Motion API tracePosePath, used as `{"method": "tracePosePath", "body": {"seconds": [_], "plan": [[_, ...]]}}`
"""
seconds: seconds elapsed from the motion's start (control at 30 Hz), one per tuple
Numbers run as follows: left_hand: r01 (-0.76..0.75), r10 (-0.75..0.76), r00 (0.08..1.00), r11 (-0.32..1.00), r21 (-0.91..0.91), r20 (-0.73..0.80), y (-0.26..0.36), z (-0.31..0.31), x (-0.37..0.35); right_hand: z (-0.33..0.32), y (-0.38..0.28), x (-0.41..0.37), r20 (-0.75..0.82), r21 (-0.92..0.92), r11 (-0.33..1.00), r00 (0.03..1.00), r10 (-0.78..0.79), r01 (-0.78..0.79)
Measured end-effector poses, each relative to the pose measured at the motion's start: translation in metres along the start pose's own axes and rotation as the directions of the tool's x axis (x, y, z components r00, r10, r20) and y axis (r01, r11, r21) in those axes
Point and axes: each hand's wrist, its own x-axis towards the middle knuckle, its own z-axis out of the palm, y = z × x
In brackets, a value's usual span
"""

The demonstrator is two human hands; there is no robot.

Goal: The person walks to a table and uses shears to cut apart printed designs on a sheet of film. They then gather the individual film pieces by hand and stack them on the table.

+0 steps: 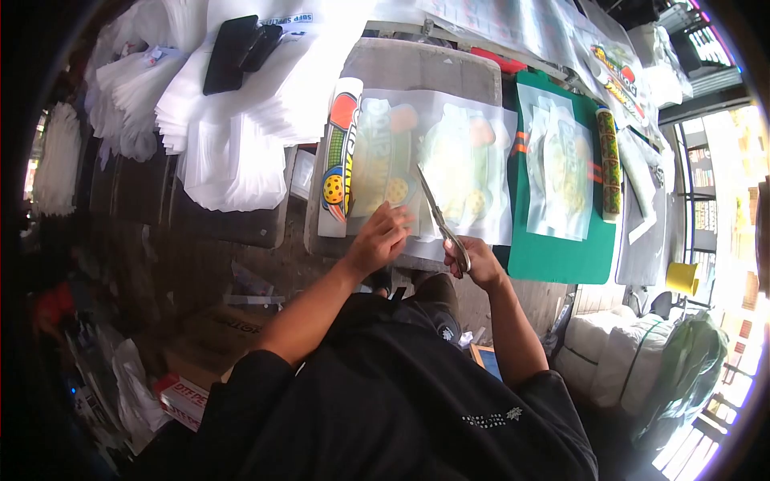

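My right hand point(473, 260) is closed round the handles of a pair of scissors point(439, 212), whose blades point up and away over a translucent film sheet point(501, 180). Faint colour prints with paddle and ball shapes show through that sheet. At the sheet's near edge is my left hand point(383, 236), its fingers curled in; whatever they may hold is hidden. Just beyond it, along the left side, lies a strip of film point(340, 152) with a bright printed red paddle, yellow ball and lettering.
A green board point(553, 260) on the right bears more cut film pieces point(559, 172) and a patterned roll point(607, 164). White plastic bags point(233, 160) are stacked at left, a black phone point(233, 56) on top. Wrapped bundles point(618, 353) stand at lower right, cardboard boxes point(212, 341) at lower left.
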Motion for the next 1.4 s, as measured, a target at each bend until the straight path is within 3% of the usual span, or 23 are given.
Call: {"method": "tracePosePath", "body": {"seconds": [0.27,0.47,0.67,0.83,0.9,0.93,1.0,1.03,1.2,1.3,1.4], "plan": [[0.06,-0.062,0.998,0.997,-0.05,-0.031,0.001,-0.005,0.001,0.022,0.003,0.022,-0.026,0.015,0.999,0.999,-0.028,0.029],[0.069,-0.072,0.997,0.994,-0.085,-0.04,0.006,-0.014,-0.001,0.046,0.005,0.043,-0.074,0.24,0.966,0.994,-0.084,0.1],[0.15,-0.176,0.975,0.971,-0.185,-0.136,0.008,-0.016,-0.001,0.069,0.004,0.054,-0.099,0.196,0.969,0.986,-0.135,0.153],[0.2,-0.242,0.951,0.956,-0.216,-0.192,0.005,-0.014,-0.011,0.085,0.002,0.072,-0.1,0.449,0.861,0.971,-0.216,0.238],[0.335,-0.444,0.866,0.857,-0.392,-0.23,-0.002,-0.011,-0.016,0.096,0.006,0.08,-0.163,0.464,0.842,0.961,-0.224,0.275],[0.33,-0.437,0.871,0.859,-0.392,-0.225,-0.004,-0.01,-0.02,0.101,0.009,0.084,-0.221,0.471,0.827,0.948,-0.227,0.308],[0.421,-0.569,0.796,0.765,-0.487,-0.206,0.0,-0.016,-0.015,0.109,0.003,0.082,-0.235,0.507,0.803,0.947,-0.219,0.312],[0.338,-0.503,0.828,0.801,-0.494,-0.249,0.001,-0.018,-0.011,0.113,0.0,0.082,-0.233,0.544,0.776,0.946,-0.226,0.319],[0.386,-0.535,0.819,0.781,-0.491,-0.207,0.009,-0.029,-0.01,0.112,-0.011,0.099,-0.202,0.632,0.696,0.94,-0.275,0.34],[0.407,-0.546,0.813,0.78,-0.476,-0.201,0.011,-0.03,-0.01,0.109,-0.014,0.103,-0.194,0.558,0.727,0.915,-0.354,0.4],[0.389,-0.527,0.825,0.792,-0.47,-0.204,0.011,-0.029,-0.012,0.106,-0.022,0.102,-0.22,0.582,0.72,0.925,-0.31,0.379]]}}
